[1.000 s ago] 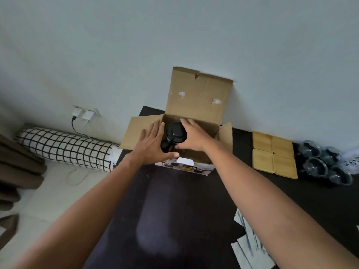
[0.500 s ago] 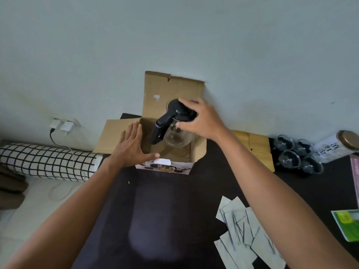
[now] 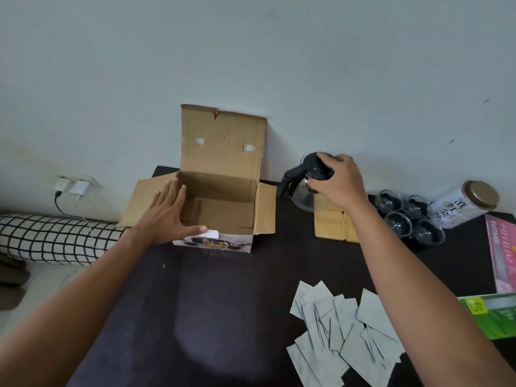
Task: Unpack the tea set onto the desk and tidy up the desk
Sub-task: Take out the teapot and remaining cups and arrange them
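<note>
Closest to me on the desk (image 3: 223,317), grey packets (image 3: 343,331) are scattered by the near right edge. My left hand (image 3: 167,216) lies flat, fingers spread, on the open cardboard box's (image 3: 223,174) left front corner. Further back my right hand (image 3: 339,181) grips the glass teapot (image 3: 303,191) by its black lid, over the wooden coasters (image 3: 329,226) beside the glass cups (image 3: 407,216) at the far edge.

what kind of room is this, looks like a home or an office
Most likely a home, maybe a bedroom: a dark desk stands against a plain wall, a checked bolster lies beside it, and chargers sit in a wall socket. The right hand holds a glass teapot.
</note>
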